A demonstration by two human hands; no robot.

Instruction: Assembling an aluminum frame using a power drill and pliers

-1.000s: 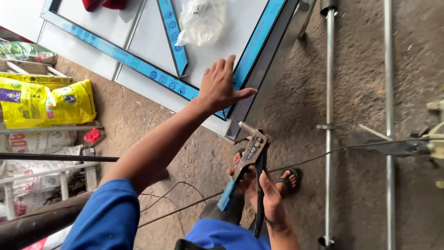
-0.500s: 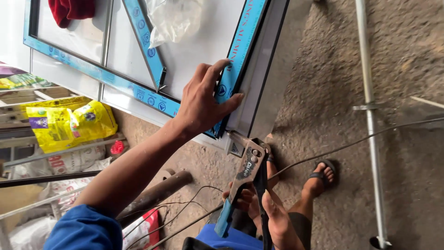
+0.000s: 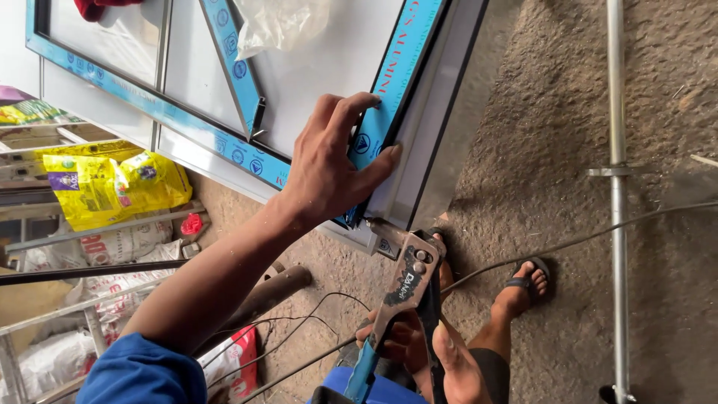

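Observation:
My left hand (image 3: pixel 329 168) presses flat on the corner of an aluminium frame (image 3: pixel 389 82) covered in blue protective film, fingers spread over the blue strip and the grey edge. My right hand (image 3: pixel 426 355) grips the handles of a hand rivet tool (image 3: pixel 404 284), blue-handled with a worn metal head. The tool's nose touches the frame's lower corner just under my left hand. White panels (image 3: pixel 329 67) fill the frame.
A crumpled clear plastic bag (image 3: pixel 280 22) lies on the panel. Yellow sacks (image 3: pixel 112 187) and white bags sit at the left. A cable (image 3: pixel 568 239) crosses the rough ground. A metal rod (image 3: pixel 617 187) runs along the right. My sandalled foot (image 3: pixel 523 288) stands below the frame.
The view has closed in on the frame corner. My left hand settled onto the blue strip and grey edge, and the rivet tool rose until its nose met the corner.

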